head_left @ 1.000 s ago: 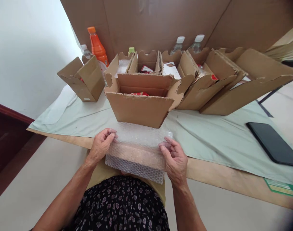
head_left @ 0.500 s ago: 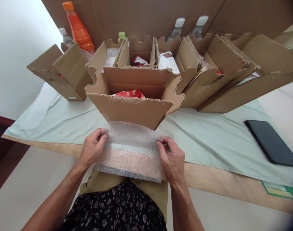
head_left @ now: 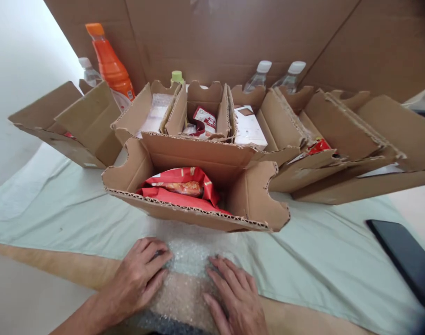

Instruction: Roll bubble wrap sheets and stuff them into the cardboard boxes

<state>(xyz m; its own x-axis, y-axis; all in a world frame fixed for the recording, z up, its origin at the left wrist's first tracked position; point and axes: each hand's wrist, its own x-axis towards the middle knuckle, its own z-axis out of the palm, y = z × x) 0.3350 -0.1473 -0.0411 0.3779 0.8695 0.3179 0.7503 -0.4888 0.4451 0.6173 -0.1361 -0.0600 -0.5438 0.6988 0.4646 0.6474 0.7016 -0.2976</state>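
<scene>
A clear sheet of bubble wrap (head_left: pixel 187 260) lies across the cloth and the wooden table edge, its lower end hanging toward my body. On its left side rests my left hand (head_left: pixel 144 272), fingers loosely bent and apart, touching the plastic. My right hand (head_left: pixel 233 295) lies flat on the right side with fingers spread. Just beyond the wrap stands an open cardboard box (head_left: pixel 205 218) holding red snack packets (head_left: pixel 184 184). The far end of the wrap reaches up to the foot of this box.
Several open cardboard boxes (head_left: pixel 282 125) stand in a row behind. An orange bottle (head_left: pixel 111 67) and clear bottles with white caps (head_left: pixel 257 79) stand at the back before a cardboard wall (head_left: pixel 233 37). A black phone (head_left: pixel 404 256) lies right on the green cloth (head_left: pixel 313 251).
My hands have let go of the bubble wrap's upper corners and now rest on its surface, closer together. The wrap is laid down. The view has tilted up and come nearer the boxes.
</scene>
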